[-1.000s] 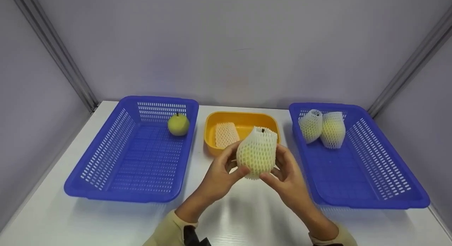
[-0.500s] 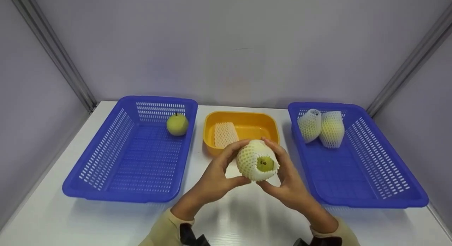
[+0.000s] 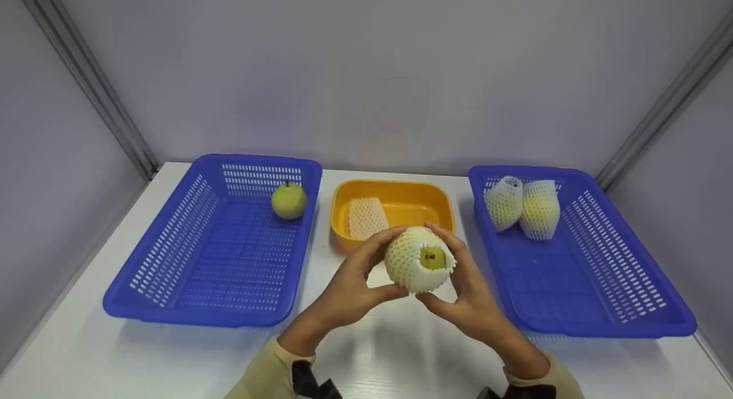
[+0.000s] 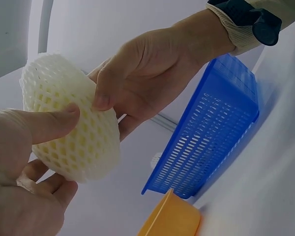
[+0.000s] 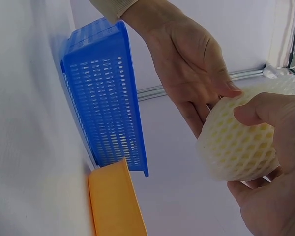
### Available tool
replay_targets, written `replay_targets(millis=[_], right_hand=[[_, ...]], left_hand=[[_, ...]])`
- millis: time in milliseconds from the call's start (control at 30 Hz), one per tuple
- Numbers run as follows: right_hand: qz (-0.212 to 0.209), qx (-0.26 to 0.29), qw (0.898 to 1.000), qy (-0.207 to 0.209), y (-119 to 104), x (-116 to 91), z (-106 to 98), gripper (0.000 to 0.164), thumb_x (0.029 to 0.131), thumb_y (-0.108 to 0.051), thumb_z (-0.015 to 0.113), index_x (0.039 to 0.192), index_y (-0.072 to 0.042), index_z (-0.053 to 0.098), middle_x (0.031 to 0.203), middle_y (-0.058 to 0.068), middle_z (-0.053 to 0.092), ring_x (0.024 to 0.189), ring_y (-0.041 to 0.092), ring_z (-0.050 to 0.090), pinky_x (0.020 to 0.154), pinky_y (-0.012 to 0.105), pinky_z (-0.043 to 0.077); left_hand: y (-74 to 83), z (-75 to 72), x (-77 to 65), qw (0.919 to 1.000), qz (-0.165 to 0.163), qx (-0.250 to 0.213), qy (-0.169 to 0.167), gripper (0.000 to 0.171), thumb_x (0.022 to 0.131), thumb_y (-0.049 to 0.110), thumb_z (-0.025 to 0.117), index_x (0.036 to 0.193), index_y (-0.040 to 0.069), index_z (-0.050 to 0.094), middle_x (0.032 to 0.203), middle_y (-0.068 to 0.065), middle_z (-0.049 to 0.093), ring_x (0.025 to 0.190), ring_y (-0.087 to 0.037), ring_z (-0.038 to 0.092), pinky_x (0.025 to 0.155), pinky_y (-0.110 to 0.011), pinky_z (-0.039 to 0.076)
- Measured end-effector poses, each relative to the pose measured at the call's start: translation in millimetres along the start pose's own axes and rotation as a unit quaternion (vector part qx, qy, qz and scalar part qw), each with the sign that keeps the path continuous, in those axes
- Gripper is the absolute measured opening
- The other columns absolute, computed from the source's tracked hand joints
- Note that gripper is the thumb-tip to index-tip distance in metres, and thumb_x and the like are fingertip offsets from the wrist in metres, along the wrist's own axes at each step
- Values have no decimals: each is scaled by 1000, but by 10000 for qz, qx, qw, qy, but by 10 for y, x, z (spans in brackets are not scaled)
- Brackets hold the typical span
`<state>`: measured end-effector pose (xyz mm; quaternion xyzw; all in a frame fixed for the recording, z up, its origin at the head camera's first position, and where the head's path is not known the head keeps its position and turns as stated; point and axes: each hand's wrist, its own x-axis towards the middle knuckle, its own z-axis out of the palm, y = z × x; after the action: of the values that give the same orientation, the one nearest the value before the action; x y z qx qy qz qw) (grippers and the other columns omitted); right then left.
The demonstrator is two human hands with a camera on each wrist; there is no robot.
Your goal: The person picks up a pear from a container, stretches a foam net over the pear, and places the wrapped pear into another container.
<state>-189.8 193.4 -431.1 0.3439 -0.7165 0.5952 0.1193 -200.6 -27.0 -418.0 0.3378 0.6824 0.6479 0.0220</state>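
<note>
Both hands hold one round yellow-green pear in a white foam net sleeve (image 3: 409, 267), raised above the table. My left hand (image 3: 352, 284) grips it from the left, thumb at the near side. From the right, my right hand (image 3: 469, 293) grips it likewise. Through the sleeve's open end, turned toward the head camera, a patch of bare skin with a dark spot shows. In the left wrist view the net-covered pear (image 4: 69, 132) sits between both thumbs. The right wrist view shows the same wrapped pear (image 5: 241, 142), with fingers curled round it.
A blue basket (image 3: 200, 319) at left holds one bare pear (image 3: 288, 201). Behind the hands, an orange tub (image 3: 395, 187) contains a loose foam net (image 3: 367, 218). The blue basket (image 3: 601, 330) at right holds two net-wrapped pears (image 3: 539, 210). Walls enclose the white table.
The wrapped pear has tipped from upright, stem up, so the sleeve's open end faces the head camera. Both hands have shifted their grip around it. The baskets and tub stay put.
</note>
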Motion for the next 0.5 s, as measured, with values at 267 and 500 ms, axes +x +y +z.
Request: replay_targets(millis=[267, 500], right_hand=[[403, -37, 9991, 104, -31, -5, -21, 91, 78, 11, 79, 155, 2, 30, 150, 19, 42, 131, 20, 48, 110, 23, 40], [766, 211, 9968, 121, -48, -4, -39, 89, 79, 8, 78, 153, 6, 29, 149, 21, 43, 128, 23, 49, 107, 24, 44]], left_hand=[[-7, 11, 2, 9988, -400, -50, -275, 80, 95, 22, 73, 160, 9, 27, 151, -9, 47, 134, -19, 50, 115, -36, 40], [-19, 41, 4, 9986, -482, 58, -210, 89, 91, 53, 70, 158, 9, 32, 142, -7, 53, 123, -18, 53, 107, -36, 46]])
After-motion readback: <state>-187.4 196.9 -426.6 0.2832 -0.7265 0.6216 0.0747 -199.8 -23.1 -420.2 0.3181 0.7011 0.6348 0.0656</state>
